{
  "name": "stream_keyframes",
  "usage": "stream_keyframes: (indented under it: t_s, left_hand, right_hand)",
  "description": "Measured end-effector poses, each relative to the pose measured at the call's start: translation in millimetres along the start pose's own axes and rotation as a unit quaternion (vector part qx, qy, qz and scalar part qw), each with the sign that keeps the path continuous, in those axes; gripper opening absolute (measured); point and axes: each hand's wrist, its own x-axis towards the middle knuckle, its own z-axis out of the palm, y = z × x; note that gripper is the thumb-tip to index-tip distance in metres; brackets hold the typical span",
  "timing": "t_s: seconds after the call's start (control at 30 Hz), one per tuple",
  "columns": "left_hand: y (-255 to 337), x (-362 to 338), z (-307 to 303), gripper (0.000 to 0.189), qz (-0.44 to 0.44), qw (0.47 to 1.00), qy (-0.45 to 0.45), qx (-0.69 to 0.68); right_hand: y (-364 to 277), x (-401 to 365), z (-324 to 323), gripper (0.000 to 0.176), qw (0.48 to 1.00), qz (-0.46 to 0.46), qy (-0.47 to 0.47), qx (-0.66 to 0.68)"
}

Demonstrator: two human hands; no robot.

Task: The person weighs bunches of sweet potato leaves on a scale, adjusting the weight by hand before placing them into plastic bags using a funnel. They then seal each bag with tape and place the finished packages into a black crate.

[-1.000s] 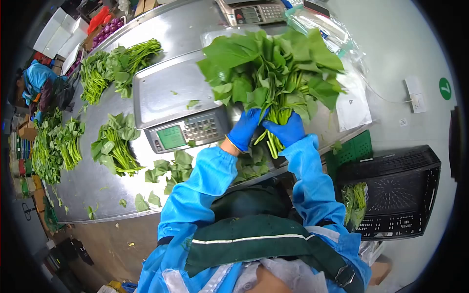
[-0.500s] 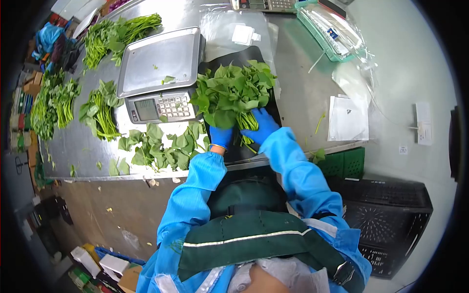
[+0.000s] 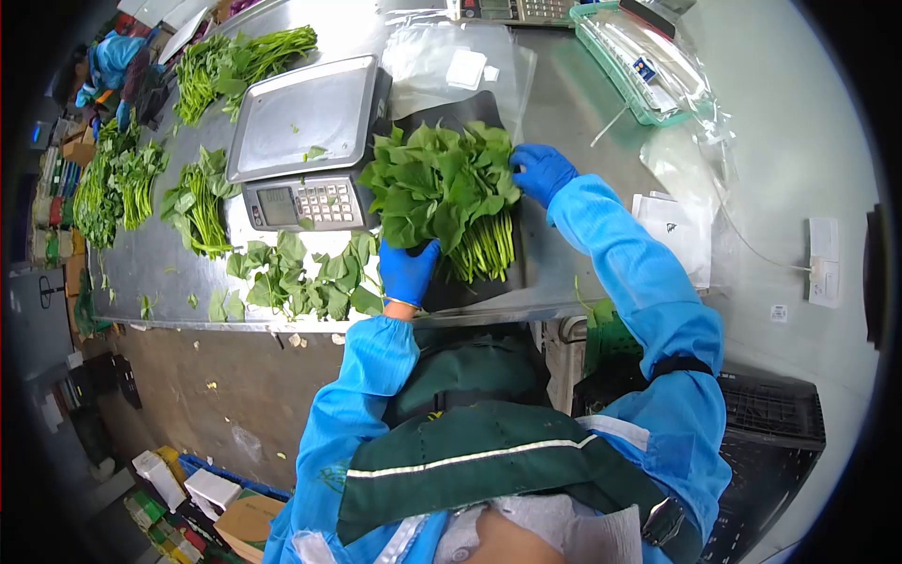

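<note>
A large bunch of leafy greens (image 3: 442, 183) lies on a black mat (image 3: 474, 111), leaves away from me and cut stems toward the table's front edge. My left hand (image 3: 408, 273), in a blue glove, is at the bunch's lower left side, thumb apart from the fingers; some fingertips are hidden under the leaves. At the bunch's upper right, my right hand (image 3: 543, 173), also gloved in blue, has its fingers bent against the outer leaves. Whether it pinches a leaf is too small to tell.
Left of the mat stands a scale (image 3: 301, 122). Loose leaves (image 3: 310, 277) lie below it, more bunches (image 3: 199, 202) farther left. Plastic bags (image 3: 456, 61) lie behind the mat; a green basket (image 3: 648, 66) is at the back right. Another person (image 3: 115, 61) is at the far left.
My right hand has left the stems and moved up and right to the leaves' edge. My left hand has shifted slightly left and down. The stems now lie spread out and uncovered.
</note>
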Motion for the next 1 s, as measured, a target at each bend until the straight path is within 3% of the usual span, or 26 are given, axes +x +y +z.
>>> stream_keyframes:
  t_s: [0.03, 0.1, 0.13, 0.17, 0.2, 0.23, 0.27, 0.3, 0.33, 0.37, 0.4, 0.43, 0.5, 0.57, 0.6, 0.63, 0.67, 0.7, 0.73, 0.77, 0.83, 0.87, 0.9, 0.93, 0.97, 1.0]
  left_hand:
    - [11.9, 14.6, 3.2, 0.044, 0.004, 1.0, -0.004, -0.002]
    - [35.1, 36.3, 8.3, 0.043, 0.129, 0.982, -0.072, 0.118]
    - [33.8, 40.2, 14.2, 0.048, 0.162, 0.98, -0.072, 0.092]
    - [40.3, 54.0, 19.3, 0.048, 0.164, 0.979, -0.079, 0.088]
    - [52.3, 77.3, 25.6, 0.052, 0.241, 0.935, -0.178, 0.189]
    - [62.2, 95.1, 34.1, 0.055, 0.313, 0.864, -0.272, 0.284]
    - [68.6, 101.9, 46.4, 0.075, 0.321, 0.832, -0.368, 0.263]
    - [71.3, 96.6, 53.3, 0.075, 0.324, 0.83, -0.373, 0.258]
    - [72.2, 85.2, 56.6, 0.084, 0.356, 0.778, -0.404, 0.324]
    - [73.6, 75.4, 59.2, 0.093, 0.385, 0.719, -0.429, 0.389]
    - [67.2, 68.0, 65.7, 0.104, 0.347, 0.692, -0.456, 0.439]
    - [63.4, 65.0, 67.1, 0.104, 0.347, 0.692, -0.454, 0.441]
    - [53.6, 56.3, 63.2, 0.102, 0.366, 0.718, -0.424, 0.412]
    - [45.3, 54.2, 59.3, 0.099, 0.358, 0.722, -0.418, 0.418]
    - [44.5, 58.4, 53.9, 0.093, 0.393, 0.722, -0.402, 0.403]
    - [46.4, 63.0, 49.5, 0.087, 0.43, 0.72, -0.383, 0.388]
    - [58.0, 60.5, 40.1, 0.078, 0.402, 0.769, -0.338, 0.364]
    - [55.3, 55.7, 31.1, 0.078, 0.398, 0.772, -0.334, 0.367]
    - [51.7, 50.8, 19.4, 0.074, 0.361, 0.832, -0.247, 0.342]
    - [48.2, 42.6, 8.8, 0.071, 0.321, 0.88, -0.157, 0.313]
    - [9.2, 2.0, -1.8, 0.06, 0.224, 0.946, -0.173, 0.158]
    - [0.0, -15.0, -1.9, 0.06, 0.218, 0.948, -0.172, 0.158]
    - [-4.5, -29.6, 4.5, 0.051, -0.004, 0.967, -0.254, -0.007]
    - [-9.8, -38.5, 13.7, 0.042, -0.224, 0.905, -0.316, -0.174]
    - [-20.3, -39.0, 25.2, 0.042, -0.225, 0.905, -0.316, -0.177]
    - [-31.4, -33.0, 39.7, 0.034, -0.278, 0.868, -0.292, -0.29]
  right_hand:
    - [-0.4, 2.8, -9.6, 0.012, 0.999, -0.045, 0.002, 0.009]
    - [-16.3, 0.2, -27.6, 0.01, 0.996, -0.091, 0.002, 0.008]
    - [-25.0, -0.8, -35.7, 0.011, 0.995, -0.097, 0.003, 0.015]
    - [-47.6, -5.6, -48.8, 0.011, 0.996, -0.031, -0.054, 0.063]
    - [-70.4, -9.5, -58.5, 0.012, 0.987, 0.039, -0.108, 0.11]
    - [-82.9, -9.8, -56.2, 0.012, 0.987, 0.05, -0.11, 0.107]
    - [-92.5, -9.7, -48.4, 0.016, 0.97, 0.152, -0.123, 0.147]
    - [-97.2, -8.9, -40.0, 0.019, 0.941, 0.251, -0.134, 0.185]
    - [-99.0, -7.8, -32.3, 0.019, 0.939, 0.258, -0.136, 0.185]
    - [-99.2, -5.1, -25.5, 0.023, 0.903, 0.306, -0.201, 0.226]
    - [-96.7, -2.6, -20.6, 0.027, 0.859, 0.35, -0.262, 0.266]
    - [-86.7, -2.2, -23.8, 0.027, 0.861, 0.348, -0.26, 0.266]
    - [-65.5, -3.9, -44.0, 0.037, 0.859, 0.285, -0.141, 0.402]
    - [-40.6, 18.0, -93.9, 0.044, 0.813, 0.387, -0.095, 0.426]
    - [-15.0, 16.1, -57.8, 0.062, 0.89, 0.288, -0.073, 0.345]
    - [-7.9, 16.2, -47.2, 0.062, 0.891, 0.285, -0.073, 0.346]
    - [-3.9, 18.5, -40.5, 0.073, 0.879, 0.29, -0.216, 0.31]
    - [0.8, 21.5, -34.0, 0.085, 0.849, 0.287, -0.354, 0.267]
    - [7.9, 23.9, -28.5, 0.102, 0.84, 0.275, -0.393, 0.253]
    - [11.0, 21.9, -23.2, 0.102, 0.841, 0.271, -0.394, 0.252]
    - [14.9, 14.0, -10.9, 0.1, 0.851, 0.267, -0.344, 0.292]
    - [13.6, 9.6, -0.4, 0.101, 0.854, 0.27, -0.321, 0.307]
    - [12.8, 7.5, 7.6, 0.101, 0.855, 0.267, -0.324, 0.306]
    - [11.6, 4.6, 13.8, 0.098, 0.868, 0.268, -0.293, 0.299]
    - [7.6, 3.0, 13.2, 0.096, 0.879, 0.27, -0.263, 0.291]
    - [2.8, 0.9, 12.2, 0.096, 0.879, 0.271, -0.265, 0.289]
